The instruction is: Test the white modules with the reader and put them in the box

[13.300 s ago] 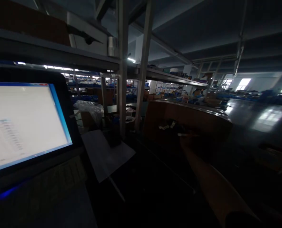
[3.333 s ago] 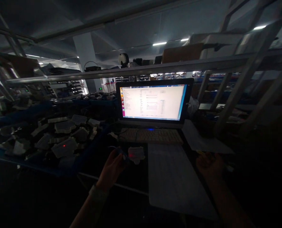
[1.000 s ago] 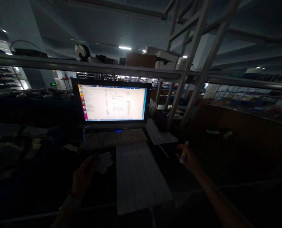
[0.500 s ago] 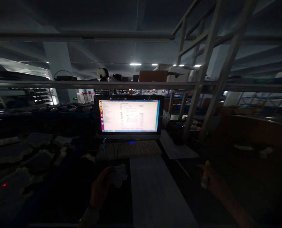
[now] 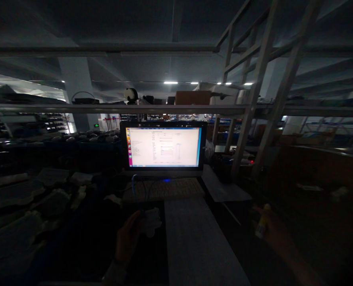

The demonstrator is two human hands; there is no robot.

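In the dark at lower centre, my left hand (image 5: 128,235) is closed on the edge of a pale, flat plastic part with an uneven outline (image 5: 151,223). A blue cable (image 5: 133,186) loops down to the spot where the fingers grip; how it joins the part is too dark to see. At the right, my right hand (image 5: 273,230) is closed around a small yellow and white tube (image 5: 262,222), its index finger reaching forward. Between the hands lies a long white sheet of paper (image 5: 191,238).
A lit monitor (image 5: 164,147) stands behind a keyboard (image 5: 170,188). Several pale plastic parts (image 5: 18,230) are piled in the left. Another sheet (image 5: 224,186) and a thin white stick (image 5: 231,213) lie right of centre. A metal frame (image 5: 262,87) rises beside a shelf (image 5: 164,109).
The view has shifted a little, so everything sits slightly lower and further right. A red light among the left-hand parts has gone out. Some text on the monitor differs. Both hands keep their holds.
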